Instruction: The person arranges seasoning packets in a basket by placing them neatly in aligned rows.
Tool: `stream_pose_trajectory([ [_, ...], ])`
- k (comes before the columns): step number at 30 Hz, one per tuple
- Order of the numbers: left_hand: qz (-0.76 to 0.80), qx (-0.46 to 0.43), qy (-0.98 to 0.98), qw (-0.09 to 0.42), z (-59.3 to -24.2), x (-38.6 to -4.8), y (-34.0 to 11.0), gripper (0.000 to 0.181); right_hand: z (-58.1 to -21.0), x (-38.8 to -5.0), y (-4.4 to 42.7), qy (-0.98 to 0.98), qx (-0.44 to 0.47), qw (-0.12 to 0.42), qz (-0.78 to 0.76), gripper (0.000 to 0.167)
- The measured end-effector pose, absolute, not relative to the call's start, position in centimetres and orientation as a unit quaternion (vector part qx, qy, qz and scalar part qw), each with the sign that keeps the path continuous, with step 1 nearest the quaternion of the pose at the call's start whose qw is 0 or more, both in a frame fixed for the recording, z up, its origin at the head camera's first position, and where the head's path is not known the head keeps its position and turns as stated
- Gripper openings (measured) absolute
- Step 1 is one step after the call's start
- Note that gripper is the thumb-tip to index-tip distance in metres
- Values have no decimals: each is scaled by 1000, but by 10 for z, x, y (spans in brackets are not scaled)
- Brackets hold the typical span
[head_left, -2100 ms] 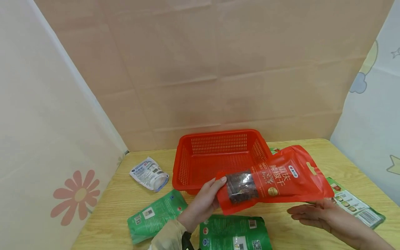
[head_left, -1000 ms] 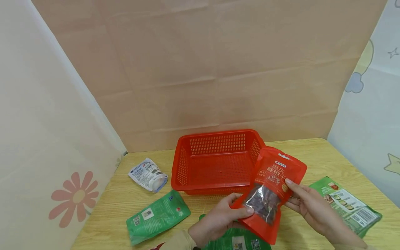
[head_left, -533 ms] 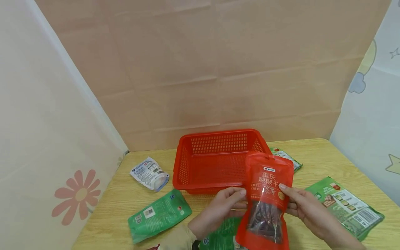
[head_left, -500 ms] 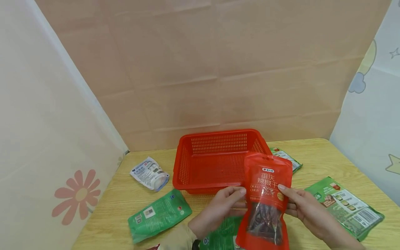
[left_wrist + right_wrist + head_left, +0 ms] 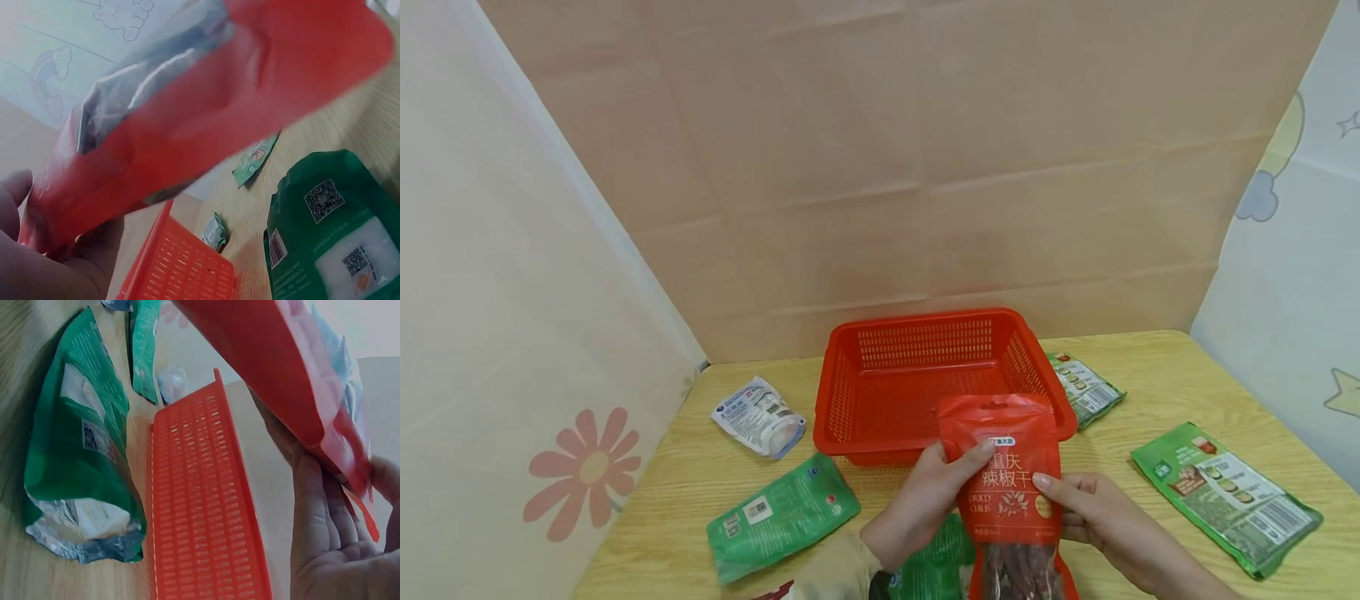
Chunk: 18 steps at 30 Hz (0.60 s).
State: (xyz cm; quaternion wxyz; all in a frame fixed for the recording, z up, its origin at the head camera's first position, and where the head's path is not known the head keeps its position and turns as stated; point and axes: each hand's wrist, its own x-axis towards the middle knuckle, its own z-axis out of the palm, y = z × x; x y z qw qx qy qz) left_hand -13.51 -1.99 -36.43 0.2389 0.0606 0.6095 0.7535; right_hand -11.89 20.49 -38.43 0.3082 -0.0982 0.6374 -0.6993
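A red bag of dried chilis [image 5: 1009, 500] with a clear lower window is held up in front of the basket in the head view. My left hand [image 5: 921, 500] pinches its upper left side, thumb on the front near the logo. On the opposite edge my right hand [image 5: 1105, 521] pinches it, thumb on the front and fingers behind. In the left wrist view the bag [image 5: 169, 119] stretches out from the left hand [image 5: 69, 262]. The right wrist view shows the fingers of the right hand [image 5: 337, 531] behind the bag [image 5: 275, 362].
A red plastic basket [image 5: 925, 408] stands at the back of the wooden table. Green pouches lie at the left [image 5: 782, 518], under the hands [image 5: 936, 562], at the right [image 5: 1228, 498] and beside the basket [image 5: 1086, 388]. A white pouch [image 5: 762, 418] lies at the far left.
The chili bag, first held sideways by the left hand alone, has been turned upright and gripped by the right hand too. Lately both hands have shifted left and up along the bag.
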Motion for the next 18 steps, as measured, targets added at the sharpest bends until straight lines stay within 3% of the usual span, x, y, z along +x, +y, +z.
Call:
stream_pose_trajectory([
  [18,772,37,614,159,-364,-137,-19,42,-388,-117,200,640,-91,328,-689,58],
])
